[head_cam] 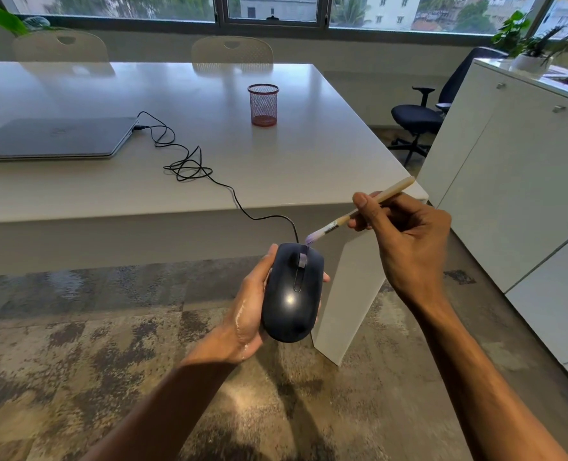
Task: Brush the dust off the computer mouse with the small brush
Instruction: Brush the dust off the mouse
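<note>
Mouse: the black mouse is held off the table, over the floor near the table's near right corner, top face up, wheel end pointing far.
Left hand: the left hand cradles the mouse from below and the left side, fingers wrapped around both flanks; firm grasp.
Right hand: the right hand pinches the wooden handle of the small brush like a pen, thumb on top.
Bristles: the pale tip sits at the far edge of the mouse, just beside where the cord enters; contact cannot be confirmed.
Step in hand: judged to be sweeping the front edge and wheel area.
Method advised: short light strokes outward, away from the wheel slot; keep the left grip steady; tilt the mouse so dust falls clear.
Risk: slack cord running to the laptop may tug.
</note>
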A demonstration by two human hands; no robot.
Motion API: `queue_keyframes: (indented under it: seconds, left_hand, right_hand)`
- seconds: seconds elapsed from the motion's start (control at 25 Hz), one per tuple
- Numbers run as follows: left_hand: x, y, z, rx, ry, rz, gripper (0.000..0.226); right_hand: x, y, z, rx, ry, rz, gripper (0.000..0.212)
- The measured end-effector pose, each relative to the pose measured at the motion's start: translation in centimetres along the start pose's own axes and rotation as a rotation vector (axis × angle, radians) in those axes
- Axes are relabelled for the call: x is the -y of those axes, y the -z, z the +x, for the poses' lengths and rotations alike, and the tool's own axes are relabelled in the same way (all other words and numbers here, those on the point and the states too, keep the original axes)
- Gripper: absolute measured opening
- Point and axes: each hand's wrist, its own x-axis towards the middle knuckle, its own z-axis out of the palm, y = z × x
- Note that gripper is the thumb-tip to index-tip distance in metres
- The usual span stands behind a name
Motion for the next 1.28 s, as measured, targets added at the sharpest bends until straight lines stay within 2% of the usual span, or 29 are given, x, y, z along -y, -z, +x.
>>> queue_keyframes:
  seconds: [0.08, 0.2, 0.36, 0.64, 0.96, 1.04, 1.16, 1.28]
  left_hand:
    - [-0.1, 0.0, 0.1, -0.018, -0.014, -0.007, 0.068]
    - [-0.1, -0.1, 0.2, -0.094, -0.044, 0.026, 0.059]
    - [-0.3, -0.4, 0.1, -0.135, -0.059, 0.071, 0.052]
    - [-0.2, -0.4, 0.0, -0.124, -0.071, 0.149, 0.054]
    - [-0.1, 0.0, 0.0, -0.087, -0.071, 0.126, 0.048]
    - [-0.1, 0.2, 0.1, -0.093, -0.077, 0.115, 0.047]
    - [-0.1, 0.6, 0.3, -0.099, -0.063, 0.087, 0.055]
    - [-0.3, 0.5, 0.4, -0.099, -0.067, 0.066, 0.053]
  right_hand:
    - [0.5, 0.1, -0.1, 0.017, 0.031, 0.046, 0.005]
    - [1.6, 0.2, -0.6, 0.138, 0.059, 0.085, 0.007]
    - [1.8, 0.0, -0.8, 0.265, 0.115, -0.009, 0.01]
    - [1.0, -0.8, 0.5, 0.216, 0.13, -0.124, 0.022]
    - [-0.2, -1.2, 1.4, 0.132, 0.131, -0.178, 0.013]
    - [-0.2, -1.1, 1.3, 0.117, 0.132, -0.127, 0.011]
    - [0.2, -0.8, 0.7, 0.224, 0.1, 0.078, 0.009]
    - [0.5, -0.8, -0.1, 0.362, 0.081, 0.102, 0.015]
